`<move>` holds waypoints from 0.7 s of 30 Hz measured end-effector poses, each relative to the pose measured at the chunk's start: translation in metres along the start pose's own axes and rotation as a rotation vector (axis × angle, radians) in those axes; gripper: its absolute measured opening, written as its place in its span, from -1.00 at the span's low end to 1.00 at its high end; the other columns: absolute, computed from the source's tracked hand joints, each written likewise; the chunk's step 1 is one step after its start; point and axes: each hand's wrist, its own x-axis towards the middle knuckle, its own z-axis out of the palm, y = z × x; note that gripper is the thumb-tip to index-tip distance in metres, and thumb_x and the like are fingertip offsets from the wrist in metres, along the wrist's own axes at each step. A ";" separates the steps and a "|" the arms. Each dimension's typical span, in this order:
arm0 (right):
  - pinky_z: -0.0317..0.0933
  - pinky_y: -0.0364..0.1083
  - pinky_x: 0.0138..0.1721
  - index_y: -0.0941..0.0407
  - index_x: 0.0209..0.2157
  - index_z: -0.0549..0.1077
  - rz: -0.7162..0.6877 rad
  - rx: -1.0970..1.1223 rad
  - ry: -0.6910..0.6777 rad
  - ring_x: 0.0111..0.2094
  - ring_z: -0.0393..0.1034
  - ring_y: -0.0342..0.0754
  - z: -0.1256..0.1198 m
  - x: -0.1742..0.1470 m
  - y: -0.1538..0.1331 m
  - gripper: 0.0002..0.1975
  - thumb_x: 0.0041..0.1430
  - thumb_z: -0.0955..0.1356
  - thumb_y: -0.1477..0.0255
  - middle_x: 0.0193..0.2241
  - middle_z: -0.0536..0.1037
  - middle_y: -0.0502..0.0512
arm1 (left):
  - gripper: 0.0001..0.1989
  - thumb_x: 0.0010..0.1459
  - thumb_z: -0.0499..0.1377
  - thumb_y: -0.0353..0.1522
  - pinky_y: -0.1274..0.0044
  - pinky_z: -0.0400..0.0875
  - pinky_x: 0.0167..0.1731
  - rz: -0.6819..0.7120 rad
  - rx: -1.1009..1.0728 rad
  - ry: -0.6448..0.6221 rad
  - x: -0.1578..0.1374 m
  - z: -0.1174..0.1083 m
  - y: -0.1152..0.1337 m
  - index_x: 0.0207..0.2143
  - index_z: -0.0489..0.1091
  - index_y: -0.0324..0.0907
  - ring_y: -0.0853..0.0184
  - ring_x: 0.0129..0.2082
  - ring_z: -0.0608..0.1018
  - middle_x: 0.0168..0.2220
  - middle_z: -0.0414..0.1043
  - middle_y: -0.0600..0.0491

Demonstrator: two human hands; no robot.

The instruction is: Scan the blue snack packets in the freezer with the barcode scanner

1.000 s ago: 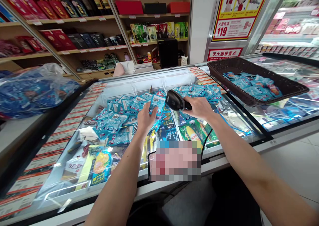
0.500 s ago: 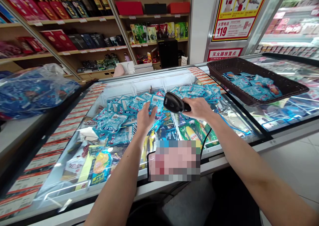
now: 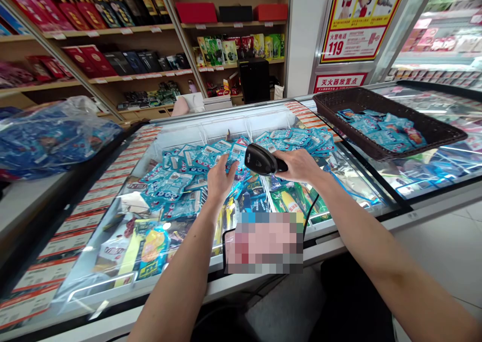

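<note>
Left hand point(image 3: 220, 179): at blue packet point(image 3: 238, 152), grip unclear
Right hand point(image 3: 301, 165): wrapped around black scanner point(image 3: 259, 159)
Freezer rim point(image 3: 327, 250): beneath both forearms point(image 3: 372, 231)
Open room: right hand to brown basket point(image 3: 354, 140)

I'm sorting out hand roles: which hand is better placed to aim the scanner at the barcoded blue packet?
Probably the right hand: it holds the black scanner, whose head is close to the blue packet. The left hand has its fingers at that packet.

Over a chest freezer point(image 3: 222, 123), the left hand point(image 3: 219, 179) touches a barcoded blue packet point(image 3: 237, 152) while the right hand point(image 3: 299, 165) grips a black scanner point(image 3: 259, 159) just beside it
</note>
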 end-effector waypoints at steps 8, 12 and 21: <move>-0.09 -0.13 -0.50 0.08 -0.16 0.37 -0.022 0.010 0.008 -0.46 0.36 -0.11 0.000 0.000 0.000 -0.66 0.06 0.27 0.22 -0.42 0.54 0.01 | -0.45 0.17 -0.10 -0.03 0.53 0.25 -0.36 0.023 0.040 0.005 0.000 0.000 0.002 0.04 0.24 -0.20 0.30 -0.42 0.49 -0.30 0.48 -0.04; -0.09 -0.13 -0.51 0.08 -0.15 0.36 -0.032 0.006 0.017 -0.47 0.36 -0.11 0.001 0.000 0.000 -0.66 0.06 0.27 0.22 -0.43 0.54 0.00 | -0.45 0.17 -0.11 -0.03 0.53 0.24 -0.36 0.024 0.057 0.008 0.000 0.000 0.002 0.04 0.24 -0.20 0.29 -0.41 0.49 -0.32 0.48 -0.04; -0.09 -0.13 -0.51 0.09 -0.15 0.37 -0.028 0.012 0.015 -0.49 0.35 -0.11 0.000 0.000 0.001 -0.64 0.06 0.27 0.20 -0.43 0.54 0.01 | -0.47 0.17 -0.09 -0.05 0.53 0.25 -0.35 0.027 0.062 0.011 -0.001 0.000 0.002 0.03 0.24 -0.20 0.28 -0.39 0.50 -0.30 0.49 -0.04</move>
